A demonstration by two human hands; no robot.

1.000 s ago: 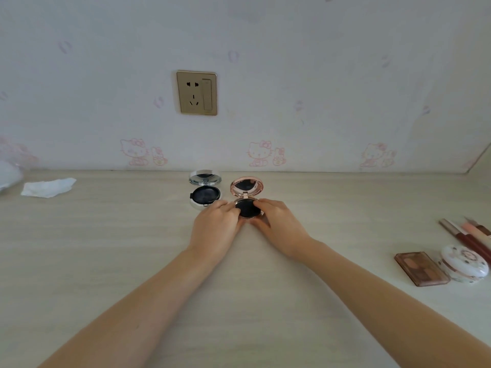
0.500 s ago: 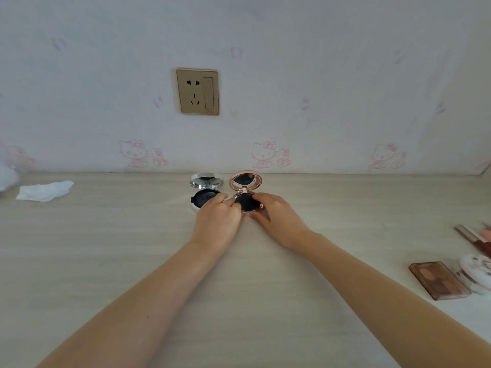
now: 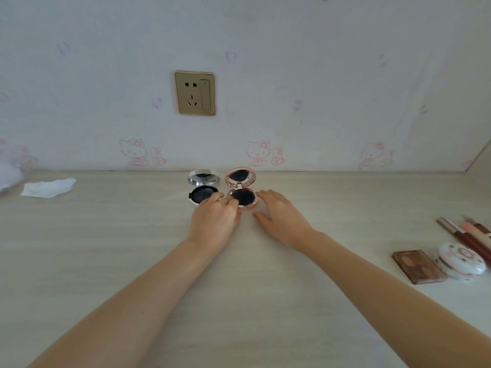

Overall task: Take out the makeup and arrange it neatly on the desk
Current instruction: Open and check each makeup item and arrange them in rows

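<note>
Right now both hands sit at the far middle of the tabletop (image 3: 106, 261), by the two open compacts near the back edge. Pink compact (image 3: 241, 188) lies flat, lid hinged up toward the wall, dark pad facing up; silver compact (image 3: 203, 188) is just beside it on the left, same pose, the two nearly touching. Left hand (image 3: 214, 221) is the nearer one: its fingers (image 3: 229, 201) rest loosely on the pink compact's near-left rim and across the gap to the silver one, touching, not clamped round either. Right hand (image 3: 281, 219) lies just right of the pink compact, fingers spread and relaxed, holding nothing, apart from the rim. Hinge line of each compact runs left-right, so any nudge to square them goes along the back edge.

Judgement: placing of this pair looks about done; next item probably comes from the right edge, where a brown palette (image 3: 418, 266), a white round case (image 3: 461, 264) and some lip sticks (image 3: 467, 235) lie, nearer the right hand. Plenty of open tabletop between the compacts and that group. A tissue (image 3: 47, 187) sits at the far left corner.
</note>
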